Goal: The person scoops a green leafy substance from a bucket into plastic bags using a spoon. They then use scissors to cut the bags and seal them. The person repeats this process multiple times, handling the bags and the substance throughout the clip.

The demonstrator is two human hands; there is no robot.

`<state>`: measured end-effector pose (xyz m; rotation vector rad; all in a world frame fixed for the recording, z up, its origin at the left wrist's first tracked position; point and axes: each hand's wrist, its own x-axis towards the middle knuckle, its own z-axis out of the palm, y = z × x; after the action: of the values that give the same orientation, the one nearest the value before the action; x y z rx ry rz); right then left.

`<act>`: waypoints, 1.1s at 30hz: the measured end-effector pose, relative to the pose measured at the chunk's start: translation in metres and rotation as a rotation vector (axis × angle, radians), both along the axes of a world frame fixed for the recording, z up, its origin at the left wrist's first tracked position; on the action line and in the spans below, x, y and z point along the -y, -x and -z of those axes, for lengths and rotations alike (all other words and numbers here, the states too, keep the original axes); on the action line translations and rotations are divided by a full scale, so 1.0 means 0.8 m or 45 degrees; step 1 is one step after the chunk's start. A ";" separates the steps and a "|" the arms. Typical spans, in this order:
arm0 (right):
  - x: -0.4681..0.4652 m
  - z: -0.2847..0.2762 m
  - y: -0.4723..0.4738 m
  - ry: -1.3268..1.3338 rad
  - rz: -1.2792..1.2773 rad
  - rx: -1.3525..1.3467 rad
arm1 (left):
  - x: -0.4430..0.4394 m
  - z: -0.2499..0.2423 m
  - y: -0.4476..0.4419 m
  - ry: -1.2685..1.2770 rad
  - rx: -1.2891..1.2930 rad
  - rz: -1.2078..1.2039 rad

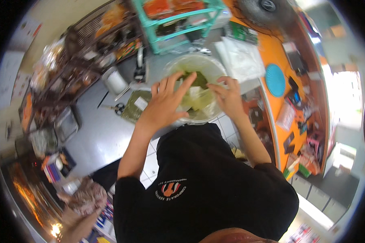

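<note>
A round, translucent plastic tub [217,65] stands in front of me at the edge of the metal worktop. Inside it lie flat packets of a green filling [200,79], at least one with a white label [195,92]. My left hand [167,101] spreads its fingers over the tub's left side, the fingertips above the packets. Over the right side, my right hand [231,95] is bent, its fingertips at a packet's edge; blur hides whether they pinch it. Left of the tub, another labelled green packet [133,106] lies flat on the worktop.
Scissors [117,107] and a metal canister [115,80] stand or lie on the metal worktop [94,127] at left. Behind the tub is a turquoise plastic rack [182,16]. White plastic bags [241,59] lie right of it. An orange counter [269,115] holds a blue lid [275,80].
</note>
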<state>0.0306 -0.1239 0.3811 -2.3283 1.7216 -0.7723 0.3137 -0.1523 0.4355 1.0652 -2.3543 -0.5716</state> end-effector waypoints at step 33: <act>0.106 0.261 0.397 -0.132 0.079 0.092 | 0.040 0.249 0.531 -0.442 0.166 -0.183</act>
<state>-0.2868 -0.2086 0.1723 -2.1626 1.7666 -0.7485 -0.1113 -0.1840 0.2360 1.4504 -2.3143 -0.9036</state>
